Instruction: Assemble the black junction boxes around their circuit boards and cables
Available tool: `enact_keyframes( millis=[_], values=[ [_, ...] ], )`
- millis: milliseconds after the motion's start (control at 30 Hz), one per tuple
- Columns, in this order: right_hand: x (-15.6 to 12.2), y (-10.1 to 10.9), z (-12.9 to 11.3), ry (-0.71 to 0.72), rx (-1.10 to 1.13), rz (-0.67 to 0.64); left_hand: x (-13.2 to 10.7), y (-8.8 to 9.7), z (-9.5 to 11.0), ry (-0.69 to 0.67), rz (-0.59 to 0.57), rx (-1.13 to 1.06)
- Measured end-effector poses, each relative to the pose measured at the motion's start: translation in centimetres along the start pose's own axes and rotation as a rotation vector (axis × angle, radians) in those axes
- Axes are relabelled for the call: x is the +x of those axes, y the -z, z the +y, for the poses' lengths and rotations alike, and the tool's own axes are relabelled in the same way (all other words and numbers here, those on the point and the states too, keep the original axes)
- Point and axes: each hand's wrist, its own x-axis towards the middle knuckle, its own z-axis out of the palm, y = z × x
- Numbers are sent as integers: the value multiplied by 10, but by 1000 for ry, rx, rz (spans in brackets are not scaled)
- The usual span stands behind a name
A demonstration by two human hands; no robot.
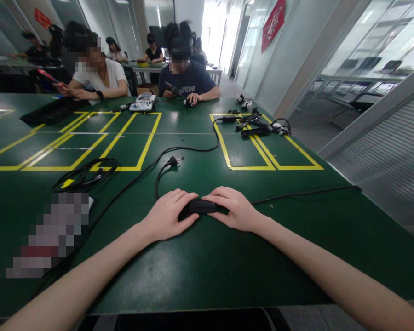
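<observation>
A black power adapter (203, 207) lies on the green table (165, 280) in front of me, held at both ends. My left hand (174, 212) pinches its left end between thumb and fingers, and my right hand (229, 208) does the same on the right. Beyond my left hand, a black cord (156, 184) curves away to a two-pin plug (173, 162). From behind my right hand another black cable (307, 192) stretches to the table's right edge. My palms hide where these cords meet the adapter.
To the left are a coiled black cable (86, 177) and a blurred-out flat object (51, 234). A long cable (172, 149) crosses the table to a second adapter (229, 118), near a pile of black cables (258, 126). Yellow tape marks rectangles. Two people sit opposite, handling objects.
</observation>
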Motion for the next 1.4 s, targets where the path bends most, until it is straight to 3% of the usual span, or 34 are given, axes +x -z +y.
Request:
enact_keyframes(
  millis=[133, 400, 800, 967, 1200, 1300, 1400],
  values=[
    [1, 1, -2, 21, -50, 0, 0, -2, 0, -69, 12, 106],
    [2, 0, -5, 68, -116, 32, -1, -2, 2, -90, 30, 78],
    [2, 2, -12, 105, -187, 93, -2, -6, 2, -152, 179, 105],
    [-2, 5, -12, 140, -271, 74, -2, -3, 3, -48, 176, -102],
    [-1, 10, -15, 312, -405, 175, 5, 7, 14, 329, -88, -478],
    [1, 9, -14, 298, -411, 163, 5, 8, 14, 393, -59, -570],
    [1, 8, -12, 261, -340, 71, 3, 6, 11, 393, -5, -538]
  ],
)
